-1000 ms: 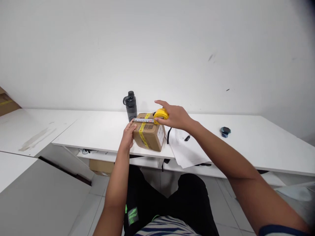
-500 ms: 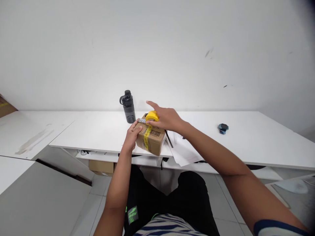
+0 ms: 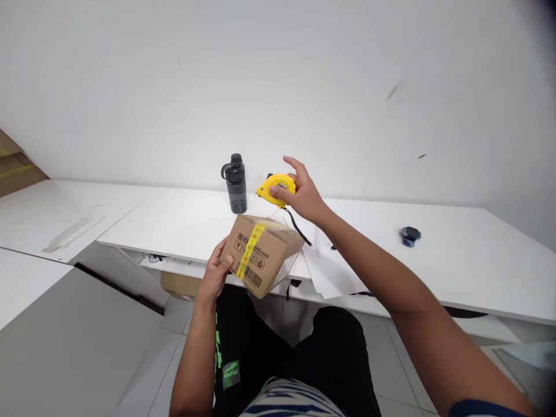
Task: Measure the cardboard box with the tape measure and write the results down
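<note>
A brown cardboard box (image 3: 266, 250) with yellow tape and printed symbols is tilted at the table's front edge. My left hand (image 3: 216, 269) grips its left side, thumb on the printed face and fingers behind. Above the box, apart from it, my right hand (image 3: 302, 194) is closed on a yellow tape measure (image 3: 278, 190), with the thumb on its face and the index finger stretched out. The blade looks drawn in, and a black strap (image 3: 297, 227) hangs from the case.
A dark water bottle (image 3: 237, 188) stands behind the box. White papers (image 3: 332, 272) overhang the front edge of the white table (image 3: 369, 231). A small dark blue object (image 3: 409, 236) lies to the right. Cardboard boxes sit at far left (image 3: 19, 165) and below the table (image 3: 177, 285).
The tape measure has lifted up off the box in my right hand, and its blade has gone in. My left hand has brought the box closer and tilted its printed face towards me.
</note>
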`<state>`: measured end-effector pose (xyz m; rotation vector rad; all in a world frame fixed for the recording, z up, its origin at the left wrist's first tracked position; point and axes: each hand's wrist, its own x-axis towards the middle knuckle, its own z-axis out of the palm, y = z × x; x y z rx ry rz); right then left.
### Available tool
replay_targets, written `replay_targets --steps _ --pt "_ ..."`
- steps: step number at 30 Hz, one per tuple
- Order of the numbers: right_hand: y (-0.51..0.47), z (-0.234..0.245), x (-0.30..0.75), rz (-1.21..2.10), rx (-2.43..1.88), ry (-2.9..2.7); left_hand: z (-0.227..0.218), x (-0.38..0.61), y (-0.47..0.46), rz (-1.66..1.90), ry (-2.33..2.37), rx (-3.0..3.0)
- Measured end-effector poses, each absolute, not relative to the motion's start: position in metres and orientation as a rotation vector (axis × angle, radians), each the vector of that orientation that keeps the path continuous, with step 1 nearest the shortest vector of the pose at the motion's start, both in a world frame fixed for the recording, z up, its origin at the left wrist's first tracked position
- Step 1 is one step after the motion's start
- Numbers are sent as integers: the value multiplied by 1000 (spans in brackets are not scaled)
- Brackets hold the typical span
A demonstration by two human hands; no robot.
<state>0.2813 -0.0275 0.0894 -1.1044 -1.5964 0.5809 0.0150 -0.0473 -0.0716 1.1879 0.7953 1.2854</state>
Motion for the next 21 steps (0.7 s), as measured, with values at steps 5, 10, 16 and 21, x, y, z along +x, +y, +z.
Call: replay_targets --steps 5,10,16,21 --pt "-40 57 264 966 -1058 -1537 -115 27 -55 1404 1282 1445" --pt "-32 41 258 797 -1172 -1593 -82 63 -79 1589 1416 1320" --pt "-23 41 267 675 -1191 -1599 -37 82 -100 1341 1022 1268" --pt "-32 61 267 550 -1185 -1934 -33 105 -70 1276 1009 1161"
